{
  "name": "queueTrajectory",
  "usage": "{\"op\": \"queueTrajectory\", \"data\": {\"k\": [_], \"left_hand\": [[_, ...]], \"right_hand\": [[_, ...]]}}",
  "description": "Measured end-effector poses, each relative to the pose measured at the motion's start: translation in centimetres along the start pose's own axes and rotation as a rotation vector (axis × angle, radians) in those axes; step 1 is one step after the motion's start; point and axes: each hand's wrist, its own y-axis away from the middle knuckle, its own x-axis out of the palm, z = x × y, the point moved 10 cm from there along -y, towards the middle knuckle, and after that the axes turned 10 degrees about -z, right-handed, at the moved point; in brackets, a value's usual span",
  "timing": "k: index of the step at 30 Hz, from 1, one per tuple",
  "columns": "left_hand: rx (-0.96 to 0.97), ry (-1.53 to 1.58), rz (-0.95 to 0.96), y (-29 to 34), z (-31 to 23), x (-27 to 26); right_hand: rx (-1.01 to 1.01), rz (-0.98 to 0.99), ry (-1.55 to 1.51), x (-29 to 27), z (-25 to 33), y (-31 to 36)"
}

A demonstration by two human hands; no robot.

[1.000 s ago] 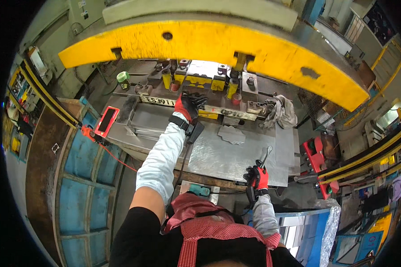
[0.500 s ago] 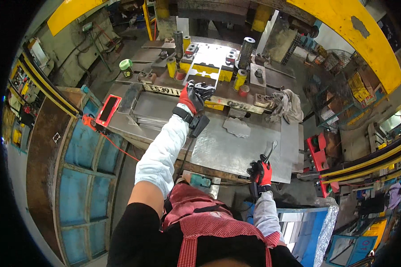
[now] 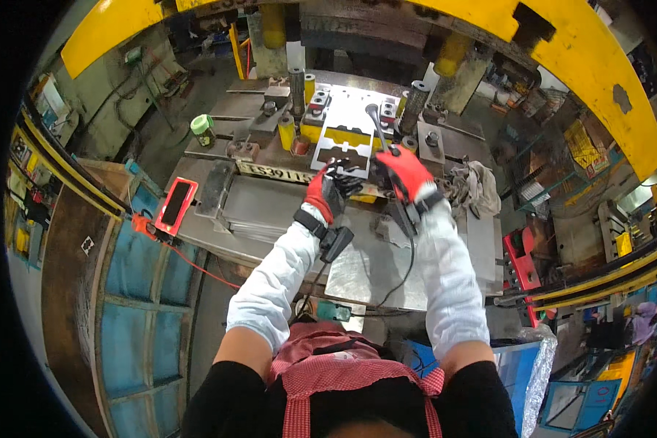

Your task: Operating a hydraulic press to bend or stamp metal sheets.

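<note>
A bright sheet-metal strip [image 3: 343,136] with cut-out openings lies across the press die [image 3: 310,133], its near end toward me. My left hand [image 3: 331,191], in a red and black glove, is closed at that near end, the fingers curled over its edge. To the right, my right hand [image 3: 407,174], gloved alike, grips a slim rod-like tool with a rounded dark head [image 3: 373,113]. The tool points away from me, its head over the strip's right side. The fingers partly hide its handle, and I cannot tell whether the head touches the metal.
Stacked flat sheets [image 3: 263,203] lie left of my left hand. A phone in a red case [image 3: 175,204] and a green-lidded cup [image 3: 202,130] stand further left. A grey rag [image 3: 476,188] lies at right. Guide posts [image 3: 415,106] rise around the die; a yellow press frame [image 3: 598,62] arches above.
My right hand has brought the tool up from the near right of the table to the strip. My left hand stays at the strip's near end. The view has shifted slightly.
</note>
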Motion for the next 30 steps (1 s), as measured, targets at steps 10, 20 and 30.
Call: {"op": "queueTrajectory", "data": {"k": [10,20,30], "left_hand": [[0.22,0.072,0.07,-1.0,-4.1,0.4],[0.078,-0.074,0.13,12.6,-7.7,-4.2],[0.371,-0.034,-0.828,40.3,-16.1,-27.7]], "right_hand": [[-0.271,0.12,-0.142,0.4,3.8,-0.1],[0.53,-0.175,-0.364,-6.4,-15.4,23.3],[0.459,-0.341,-0.271,-7.3,-17.8,21.3]]}}
